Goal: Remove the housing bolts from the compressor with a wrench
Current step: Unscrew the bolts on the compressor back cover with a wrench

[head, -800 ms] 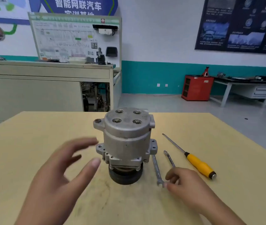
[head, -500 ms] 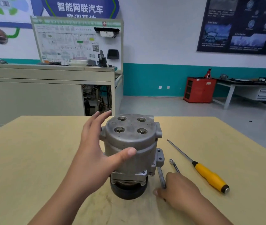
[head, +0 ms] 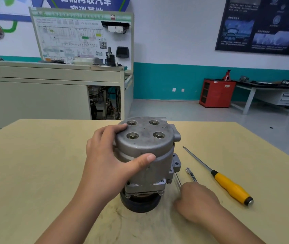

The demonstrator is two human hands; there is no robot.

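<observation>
Shop floor, close-up: worker's L hand (head: 105,159) & R hand (head: 196,199), both bare, w/ forearms (head: 73,215) uncovered down to the bottom edge of the shot. L thumb's nail (head: 150,157) cut short, rounded. R hand seen from the back; its nails hidden.

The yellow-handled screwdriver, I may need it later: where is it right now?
In the head view the screwdriver lies on the table right of the compressor, past the right hand, handle nearest the person.
</observation>
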